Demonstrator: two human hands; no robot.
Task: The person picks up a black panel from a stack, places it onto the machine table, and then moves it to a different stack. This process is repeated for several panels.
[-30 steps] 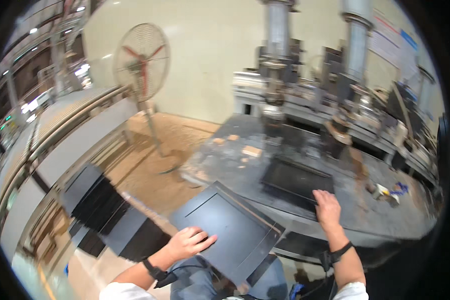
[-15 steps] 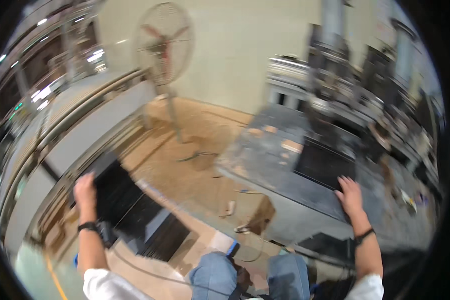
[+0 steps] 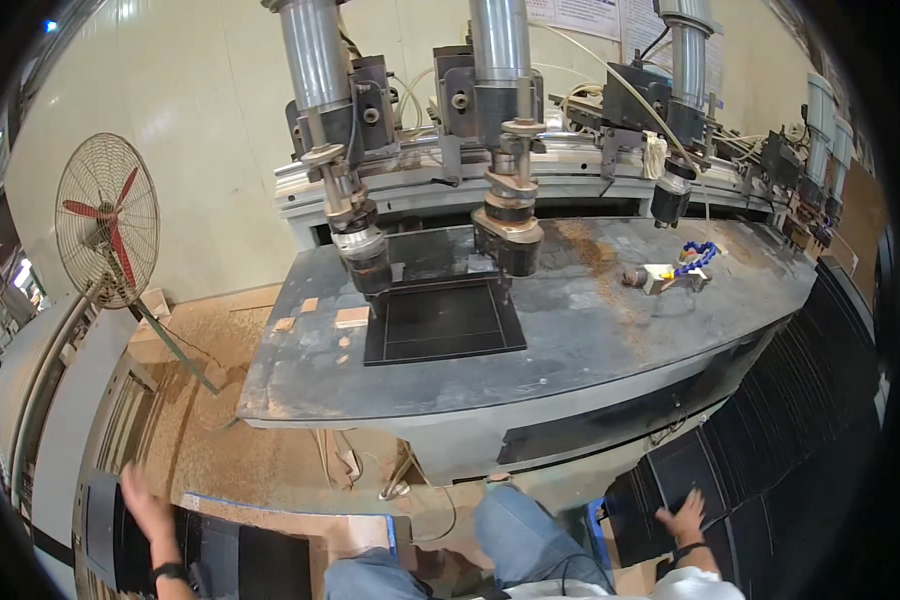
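My left hand (image 3: 148, 508) is open and slightly blurred, with nothing in it. It is by a row of black panels (image 3: 270, 562) at the lower left. Fingers spread, my right hand (image 3: 686, 518) is at a black panel (image 3: 682, 468) at the near end of a long row of dark panels (image 3: 760, 410); whether it touches cannot be told. Another black panel (image 3: 444, 322) lies flat on the grey machine table (image 3: 420, 390), its far edge near two drill-like machine heads (image 3: 368, 262) (image 3: 515, 245).
More machine heads (image 3: 673, 190) hang along the rail at right. A blue jointed hose (image 3: 698, 258) and wood scraps (image 3: 351, 317) are on the table. A red-bladed fan (image 3: 108, 222) stands at left above a sawdust-covered floor (image 3: 195, 385). Cables run under the table.
The view has turned right toward the machine. My right hand has left the black panel on the table and come to the right-hand row. My left hand remains near the left-hand panels.
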